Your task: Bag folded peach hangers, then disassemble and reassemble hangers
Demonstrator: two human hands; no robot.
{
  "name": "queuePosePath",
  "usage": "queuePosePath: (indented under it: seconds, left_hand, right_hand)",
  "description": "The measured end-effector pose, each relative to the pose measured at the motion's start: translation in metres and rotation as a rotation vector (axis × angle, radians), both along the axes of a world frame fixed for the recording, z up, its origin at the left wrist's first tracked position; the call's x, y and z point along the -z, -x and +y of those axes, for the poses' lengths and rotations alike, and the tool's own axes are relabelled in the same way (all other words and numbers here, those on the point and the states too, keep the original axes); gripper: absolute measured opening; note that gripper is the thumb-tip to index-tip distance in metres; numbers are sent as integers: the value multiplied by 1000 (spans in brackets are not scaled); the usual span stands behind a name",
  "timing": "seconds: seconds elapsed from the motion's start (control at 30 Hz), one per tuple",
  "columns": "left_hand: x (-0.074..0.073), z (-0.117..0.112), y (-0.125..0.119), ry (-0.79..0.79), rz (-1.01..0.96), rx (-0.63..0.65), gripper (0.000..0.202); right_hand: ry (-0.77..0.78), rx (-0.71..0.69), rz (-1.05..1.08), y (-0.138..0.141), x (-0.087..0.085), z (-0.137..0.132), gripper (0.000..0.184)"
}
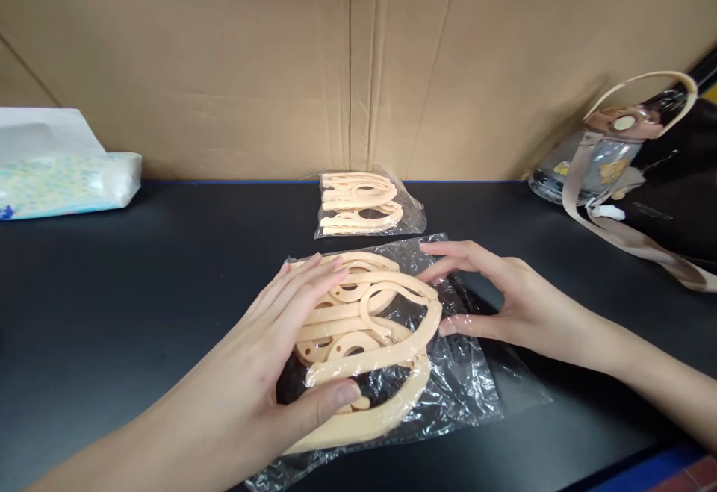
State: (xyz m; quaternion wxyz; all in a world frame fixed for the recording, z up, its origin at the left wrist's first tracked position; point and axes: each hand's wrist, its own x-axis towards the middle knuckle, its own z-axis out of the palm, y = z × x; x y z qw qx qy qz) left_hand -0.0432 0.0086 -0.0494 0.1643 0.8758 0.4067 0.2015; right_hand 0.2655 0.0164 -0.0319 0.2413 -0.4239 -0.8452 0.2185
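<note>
Lying on the smooth black tabletop (pixel 168 313), toward the near side, a pile of cream, curved, plastic-looking loops and bars (pixel 364 361) is being handled together with a clear, crinkled plastic bag (pixel 470 387). The pile's left side is being covered by the left hand (pixel 280 350), its fingers being laid out long and its thumb being set wide apart. At the right edge, the pile is being flanked by the right hand (pixel 504 298), thumb and fingers also being spread wide; whether any film is being pinched cannot be told. On the far side, a smaller clear plastic packet of similar cream pieces (pixel 414 216) is being touched by neither hand. Judging by the hands' placing, the pile is being steadied or straightened. For the next move, a firmer two-sided hold seems to be called for, with the loose film at right being gathered in.
</note>
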Motion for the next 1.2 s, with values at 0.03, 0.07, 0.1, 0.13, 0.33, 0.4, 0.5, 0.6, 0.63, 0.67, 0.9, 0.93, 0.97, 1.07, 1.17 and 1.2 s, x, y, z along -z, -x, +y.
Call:
queuePosePath:
  seconds: [0.03,0.07,0.1,0.13,0.33,0.4,0.5,0.6,0.63,0.67,0.9,0.93,0.97,1.07,1.17,1.2]
  left_hand:
    - [-1,0,1,12,7,-3,71]
    - [-1,-1,1,26,3,-23,72]
    - [-2,-2,0,40,-15,-56,70]
    - [-2,-4,-1,57,-45,-101,68]
    - [-5,-10,-7,232,-206,-223,60]
    - [-6,-8,-6,303,-253,-228,53]
    - [-7,-6,-6,357,-285,-267,52]
    - [-6,-5,-8,316,-298,-274,55]
    - [-6,-5,-9,296,-304,-270,55]
    - [-6,-5,-10,280,-309,-267,56]
    - [9,3,-5,279,-372,-264,56]
    - [14,9,-2,276,-391,-240,57]
    - [19,15,1,275,-411,-214,59]
    - [35,35,10,285,-459,-145,67]
    - [46,49,17,245,-440,-90,71]
    - [48,51,18,215,-413,-76,70]
  right_hand:
    - [12,-1,27,0,0,0,69]
    - [22,-4,55,0,0,0,71]
    - [28,-12,83,1,1,0,70]
    - [29,-23,107,2,1,0,69]
    - [24,-80,165,15,8,1,85]
    - [37,-115,184,18,10,4,91]
    - [45,-150,208,22,11,8,94]
    - [20,-152,211,24,9,10,89]
    - [12,-147,213,25,9,11,87]
    - [6,-141,215,25,9,11,85]
    - [-26,-139,220,25,11,10,77]
    - [-31,-139,224,25,11,10,76]
    - [-34,-140,229,25,12,10,74]
    - [-30,-152,253,27,12,10,71]
    - [-8,-154,244,28,12,9,67]
    - [0,-151,236,29,12,8,67]
